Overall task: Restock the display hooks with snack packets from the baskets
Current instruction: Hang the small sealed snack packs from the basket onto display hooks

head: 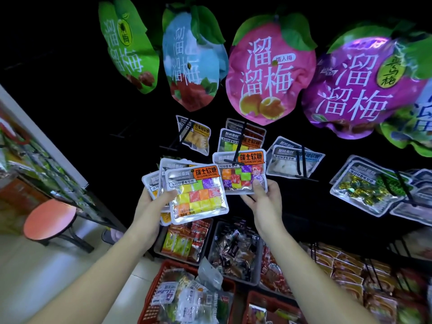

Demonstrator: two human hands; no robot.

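One candy packet (240, 171) with bright little cubes inside is in the middle of the frame. The right hand (264, 202) pinches its bottom corner, thumb on the front and fingers behind. The top of the packet is up against the same kind of packets hanging on a black hook (242, 136). I cannot tell if it is on the hook. Just to the left and a bit lower, the left hand (149, 206) grips a bunch of packets (198, 195) spread out like a fan, with the thumb across the front one. More hooks near them hold a yellow candy packet (196, 136) and a white candy packet (287, 160). Along the top of the frame hang big fruit-shaped bags, and one is a pink bag (268, 73). Below the arms, at the bottom of the frame, a red basket (154, 284) is full of mixed snacks. A grey bin (215, 235) of dark snacks sits just above it. At the left stands a round orange stool (50, 218).
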